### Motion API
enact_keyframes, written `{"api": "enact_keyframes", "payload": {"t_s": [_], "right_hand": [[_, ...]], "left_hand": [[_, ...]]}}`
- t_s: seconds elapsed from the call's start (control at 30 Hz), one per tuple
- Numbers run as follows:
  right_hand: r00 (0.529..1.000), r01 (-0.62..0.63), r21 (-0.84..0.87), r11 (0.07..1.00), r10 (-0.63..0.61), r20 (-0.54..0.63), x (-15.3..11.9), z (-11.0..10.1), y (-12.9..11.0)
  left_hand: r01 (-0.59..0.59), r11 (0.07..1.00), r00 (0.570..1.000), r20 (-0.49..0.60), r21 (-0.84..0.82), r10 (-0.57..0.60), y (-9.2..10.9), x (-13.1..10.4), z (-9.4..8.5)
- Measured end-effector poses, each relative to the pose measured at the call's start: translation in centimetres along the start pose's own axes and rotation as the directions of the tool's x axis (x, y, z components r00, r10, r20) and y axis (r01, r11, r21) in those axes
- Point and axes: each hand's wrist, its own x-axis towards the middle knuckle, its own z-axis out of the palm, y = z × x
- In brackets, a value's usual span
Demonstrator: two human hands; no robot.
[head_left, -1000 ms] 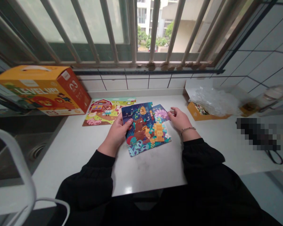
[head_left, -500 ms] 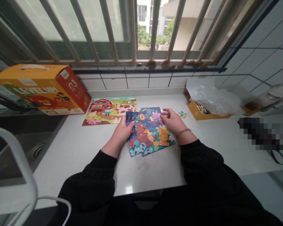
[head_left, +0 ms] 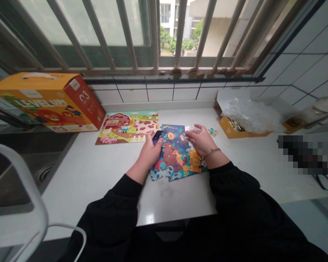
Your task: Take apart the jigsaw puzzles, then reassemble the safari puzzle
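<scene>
A partly joined jigsaw puzzle [head_left: 175,149] with a brown bear, a dark blue sky and teal plants lies on the white counter in front of me. My left hand [head_left: 151,149] has its thumb on top of a dark blue puzzle piece [head_left: 157,137] at the upper left edge. Below that hand, a teal leaf piece [head_left: 156,174] sticks out at the lower left corner. My right hand [head_left: 200,141] pinches at the puzzle's upper right edge, with other fingers raised. A yellow-orange part [head_left: 195,162] overlaps the lower right side. One loose teal-and-yellow piece [head_left: 213,132] lies beyond my right hand.
A farm picture [head_left: 128,127] lies at the back left, beside an orange carton [head_left: 49,103]. At the back right stands an open yellow box [head_left: 232,127] with clear plastic wrap [head_left: 251,112]. A sink [head_left: 22,167] is on the left, and a white curved tube [head_left: 35,196] rises in front.
My left hand has slid right with the dark blue piece, closing up the puzzle's left side. The purple part near my right fingers no longer shows, and that hand's fingers have lifted slightly.
</scene>
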Motion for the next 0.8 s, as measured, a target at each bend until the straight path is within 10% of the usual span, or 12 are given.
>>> {"api": "enact_keyframes", "payload": {"t_s": [0.13,0.53,0.8], "right_hand": [[0.998,-0.048,-0.011,0.999,0.047,-0.05,-0.3,0.5,-0.2],[0.925,0.062,-0.272,0.96,0.047,0.378,-1.4,0.2,0.1],[0.912,0.091,-0.199,0.976,-0.001,0.409,-2.5,0.3,-1.2]], "left_hand": [[-0.012,1.0,1.0,0.012,0.023,0.012,1.2,-0.3,0.5],[-0.17,0.984,0.985,-0.032,-0.05,0.169,0.8,0.2,1.3],[0.004,0.973,0.99,-0.138,-0.229,-0.037,0.5,0.0,1.0]]}}
